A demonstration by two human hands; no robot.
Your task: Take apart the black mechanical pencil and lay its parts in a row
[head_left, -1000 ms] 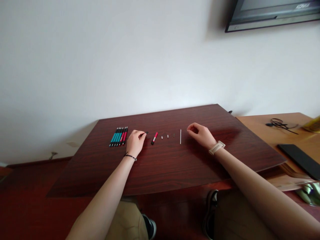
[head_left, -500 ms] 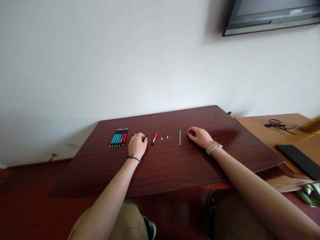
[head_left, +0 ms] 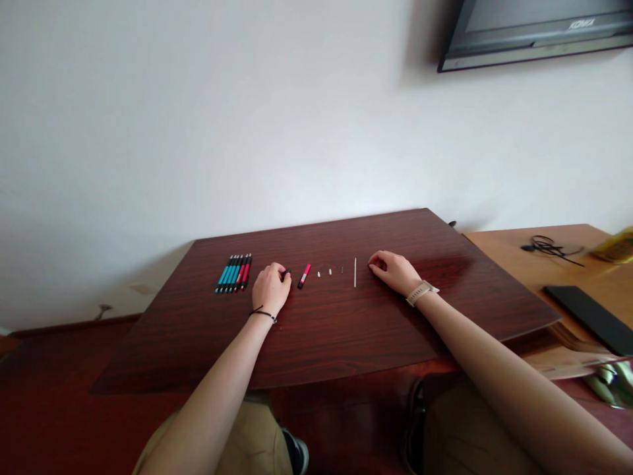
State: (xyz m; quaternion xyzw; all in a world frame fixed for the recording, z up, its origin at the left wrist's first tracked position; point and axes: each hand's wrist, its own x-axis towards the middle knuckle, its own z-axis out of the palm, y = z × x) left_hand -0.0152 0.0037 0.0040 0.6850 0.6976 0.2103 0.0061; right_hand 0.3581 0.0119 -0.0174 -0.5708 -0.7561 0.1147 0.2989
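Note:
On the dark wooden table, my left hand (head_left: 271,287) is closed around a small black part (head_left: 285,273). Left of it several teal and red pens (head_left: 234,272) lie side by side. Just right of that hand lies a red and black pen barrel (head_left: 304,276). Two small white pieces (head_left: 319,274) (head_left: 330,272), a tiny dark piece (head_left: 341,270) and a thin white stick (head_left: 355,272) follow in a row. My right hand (head_left: 393,271) rests right of the stick with curled fingers; what they hold, if anything, is hidden.
The dark table (head_left: 316,343) stands against the wall. On a lighter table (head_left: 509,254) at the right are a black cable (head_left: 548,246), a flat black object (head_left: 588,318) and a yellow item (head_left: 616,247). A screen (head_left: 539,33) hangs upper right.

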